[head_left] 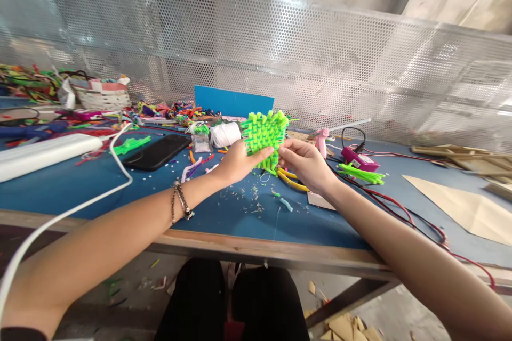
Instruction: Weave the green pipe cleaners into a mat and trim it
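Note:
A bright green woven square of fuzzy pipe cleaners (266, 132) is held up above the blue tabletop. My left hand (237, 162) grips its lower left side, the thumb lying across the front and the fingers hidden behind. My right hand (306, 162) pinches at the lower right edge, thumb and forefinger together; whether a loose strand sits in that pinch is too small to make out. Under the weave, a thin white thread loop (264, 176) and yellow pipe cleaners (294, 180) lie on the table.
Left of my hands are a black phone (158, 152), a white power strip (48, 154) with its cable, and a white yarn roll (225, 134). On the right are a pink glue gun (321, 141), green pipe cleaners (361, 173), and cardboard (464, 208). A perforated metal screen (256, 48) stands behind.

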The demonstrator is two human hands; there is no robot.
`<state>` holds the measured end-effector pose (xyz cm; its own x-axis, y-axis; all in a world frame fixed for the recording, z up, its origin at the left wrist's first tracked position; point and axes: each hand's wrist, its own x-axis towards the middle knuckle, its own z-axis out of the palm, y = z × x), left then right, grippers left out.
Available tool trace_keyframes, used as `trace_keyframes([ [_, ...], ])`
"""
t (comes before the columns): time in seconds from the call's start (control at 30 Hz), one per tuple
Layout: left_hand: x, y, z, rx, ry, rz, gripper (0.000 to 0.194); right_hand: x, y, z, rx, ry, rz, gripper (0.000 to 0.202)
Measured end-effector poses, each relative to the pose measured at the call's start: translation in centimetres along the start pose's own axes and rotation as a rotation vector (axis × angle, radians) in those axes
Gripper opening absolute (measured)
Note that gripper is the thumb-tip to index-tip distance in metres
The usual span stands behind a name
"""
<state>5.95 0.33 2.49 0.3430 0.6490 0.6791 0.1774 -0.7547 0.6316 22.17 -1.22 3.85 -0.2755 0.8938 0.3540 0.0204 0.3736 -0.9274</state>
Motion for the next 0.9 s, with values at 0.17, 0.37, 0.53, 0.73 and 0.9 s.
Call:
trace_keyframes([
  [0.17,0.0,-0.1,0.0,-0.065,-0.05,-0.007,0.034,-0.1,-0.2,-0.2,0.049,-0.112,0.042,0.035],
  [0.37,0.0,-0.1,0.0,-0.063,-0.048,0.029,0.03,-0.1,-0.3,0.1,0.046,-0.092,0.0,0.032],
  [0.53,0.0,-0.4,0.5,0.085,0.064,0.065,0.025,-0.2,-0.2,0.7,-0.069,0.115,-0.049,0.019],
  [0.73,-0.1,-0.3,0.9,0.135,0.111,0.067,0.027,-0.5,-0.2,1.1,-0.177,0.167,-0.056,0.011],
  [0.9,-0.1,-0.4,0.8,0.123,0.103,0.087,0.025,-0.6,-0.2,1.1,-0.153,0.153,-0.062,0.014],
])
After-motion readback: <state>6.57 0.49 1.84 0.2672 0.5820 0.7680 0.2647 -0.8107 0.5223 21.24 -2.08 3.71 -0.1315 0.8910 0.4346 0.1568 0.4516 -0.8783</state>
